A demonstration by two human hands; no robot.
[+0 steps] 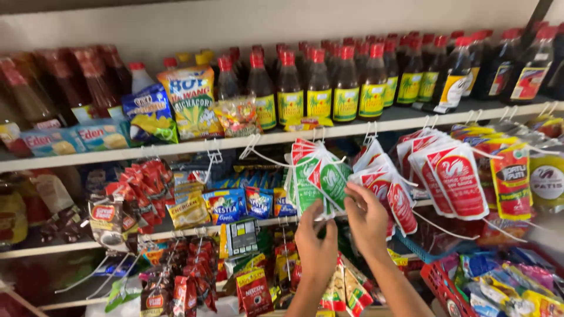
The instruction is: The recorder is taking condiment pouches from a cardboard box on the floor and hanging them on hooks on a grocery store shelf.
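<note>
My left hand [316, 239] and my right hand [366, 218] are raised side by side at a bunch of green-and-white sachets [317, 176] that hangs from a white hook under the upper shelf [194, 145]. Both hands pinch the lower edges of these sachets. Right beside them hangs a bunch of red-and-white sachets [388, 185], touching my right hand's fingers. Larger red-and-white pouches [449, 176] hang further right.
Rows of dark sauce bottles with red caps [346, 79] fill the top shelf, with snack bags [191, 103] to their left. Red sachets [141, 191] hang at the left. Small boxes and packets line the middle shelf. A red basket [442, 283] of wrapped items sits at the lower right.
</note>
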